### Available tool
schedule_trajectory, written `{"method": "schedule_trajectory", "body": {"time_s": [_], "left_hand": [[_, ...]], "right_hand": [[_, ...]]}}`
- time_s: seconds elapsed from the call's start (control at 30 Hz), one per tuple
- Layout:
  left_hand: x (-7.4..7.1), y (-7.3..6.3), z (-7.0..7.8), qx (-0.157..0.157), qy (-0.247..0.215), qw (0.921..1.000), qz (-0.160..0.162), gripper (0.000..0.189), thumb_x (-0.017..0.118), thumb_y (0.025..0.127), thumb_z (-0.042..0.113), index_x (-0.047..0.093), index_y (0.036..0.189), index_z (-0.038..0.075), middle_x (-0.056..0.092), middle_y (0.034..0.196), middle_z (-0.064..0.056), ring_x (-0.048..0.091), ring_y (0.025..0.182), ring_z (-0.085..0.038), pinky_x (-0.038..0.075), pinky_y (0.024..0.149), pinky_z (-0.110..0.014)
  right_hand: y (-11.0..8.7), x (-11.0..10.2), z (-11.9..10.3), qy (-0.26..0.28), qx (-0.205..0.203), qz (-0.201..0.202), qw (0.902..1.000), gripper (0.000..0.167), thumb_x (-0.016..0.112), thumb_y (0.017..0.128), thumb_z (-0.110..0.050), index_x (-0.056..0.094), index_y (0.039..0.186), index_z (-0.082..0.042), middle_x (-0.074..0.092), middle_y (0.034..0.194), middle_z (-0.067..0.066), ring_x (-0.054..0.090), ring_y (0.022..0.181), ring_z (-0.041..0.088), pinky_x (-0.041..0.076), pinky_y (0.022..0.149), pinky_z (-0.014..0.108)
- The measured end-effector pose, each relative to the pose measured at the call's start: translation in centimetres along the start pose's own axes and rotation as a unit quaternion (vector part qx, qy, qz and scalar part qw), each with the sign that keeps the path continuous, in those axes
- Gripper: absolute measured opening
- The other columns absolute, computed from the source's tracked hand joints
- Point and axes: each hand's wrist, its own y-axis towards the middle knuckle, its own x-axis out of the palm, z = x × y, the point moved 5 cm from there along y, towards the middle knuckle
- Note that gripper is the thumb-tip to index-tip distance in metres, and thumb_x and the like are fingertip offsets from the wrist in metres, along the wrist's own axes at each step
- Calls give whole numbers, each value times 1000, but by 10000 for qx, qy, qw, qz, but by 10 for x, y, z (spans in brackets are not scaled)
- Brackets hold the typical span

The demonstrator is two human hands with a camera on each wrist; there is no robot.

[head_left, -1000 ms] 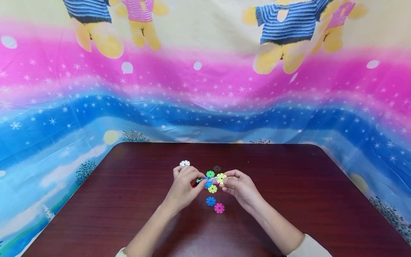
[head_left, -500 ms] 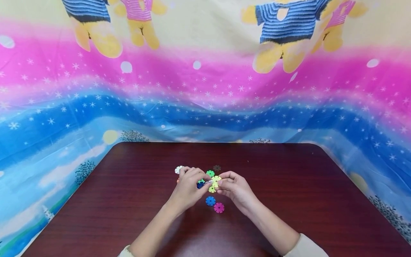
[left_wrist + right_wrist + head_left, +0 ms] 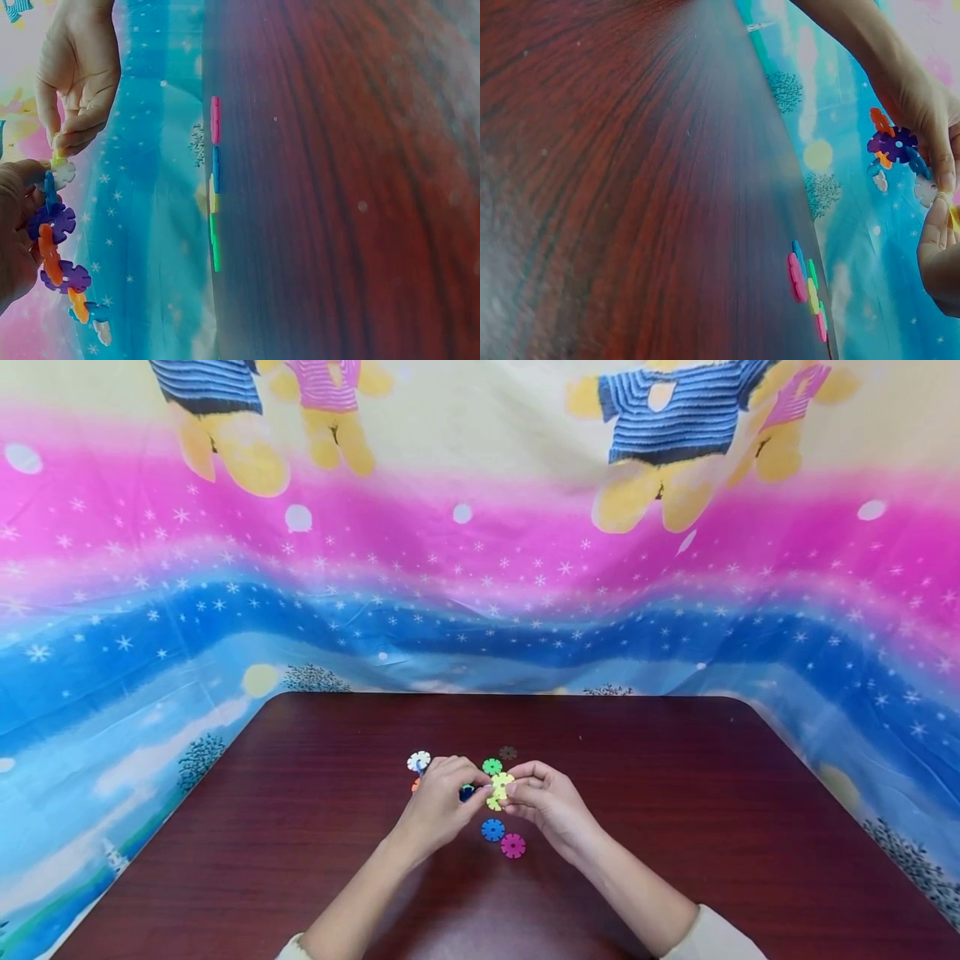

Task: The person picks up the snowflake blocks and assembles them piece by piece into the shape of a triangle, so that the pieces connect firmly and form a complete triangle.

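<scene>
The seam is the part I can't see

Nearest me on the table (image 3: 660,752), a magenta disc (image 3: 513,846) and a blue disc (image 3: 492,830) lie loose. Beyond them the right hand (image 3: 553,802) pinches a yellow disc (image 3: 502,786), and the left hand (image 3: 444,795) pinches a pale disc (image 3: 67,173) ending a linked chain (image 3: 56,223). The two pinches sit so close that I can't tell whether the slots are engaged. The chain is up off the table, reaching past the left hand to a white disc (image 3: 418,761). My worry: with that far end unsupported, an off-line push could twist the links and pop one loose. A slipping grip might drop the yellow disc onto the lime disc (image 3: 494,804) or, farther back, the green disc (image 3: 492,766). Behind it all hangs a patterned cloth (image 3: 480,568).
</scene>
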Motion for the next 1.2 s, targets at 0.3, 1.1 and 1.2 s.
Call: {"method": "schedule_trajectory", "body": {"time_s": [0.3,1.1,1.2], "left_hand": [[-11,-1,-6,-170,44,9997,150,9,76,75,5,70,79,9,61,73,6,56,70,-10,41,77,-31],[-35,-15,-18,-485,212,9984,209,10,77,74,6,69,78,10,58,72,8,54,66,-13,40,79,-32],[-37,-17,-20,-537,208,9981,219,10,77,73,6,69,78,10,58,72,8,54,66,-14,40,79,-32]], "right_hand": [[23,-15,-10,-729,-397,163,9964,22,57,91,-6,48,105,8,63,83,12,63,74,19,52,75,34],[136,-70,30,-5335,34,885,8411,30,68,83,-13,61,108,2,59,87,10,54,77,22,46,68,34],[140,-65,35,-5551,59,799,8279,31,69,83,-13,62,109,2,60,94,12,55,83,24,47,73,37]]}}
